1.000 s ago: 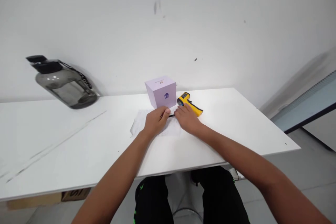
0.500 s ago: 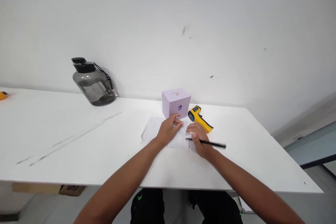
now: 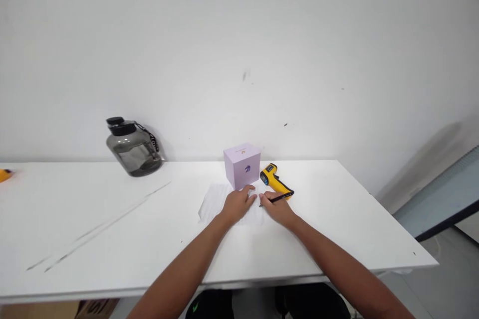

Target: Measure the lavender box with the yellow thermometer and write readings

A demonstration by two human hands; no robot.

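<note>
White sheets of paper, slightly creased with faint lines, lie on the table in front of me. My left hand rests on them, thumb and fingers apart, holding nothing. In my right hand a slim black pen is pinched, its tip down at the paper and its other end slanting up to the right. Just behind my hands stands a closed lilac box with a small purple emblem. A yellow and black infrared thermometer lies to the box's right, close beyond my right hand.
A big grey see-through water bottle with a black lid and strap stands at the back left. At the far left edge an orange object is partly cut off. The white table meets a wall behind; its right edge is visible.
The pen has turned in my right hand, from lying sideways across it to a writing grip with the tip at the paper. The view has tilted up a little.
</note>
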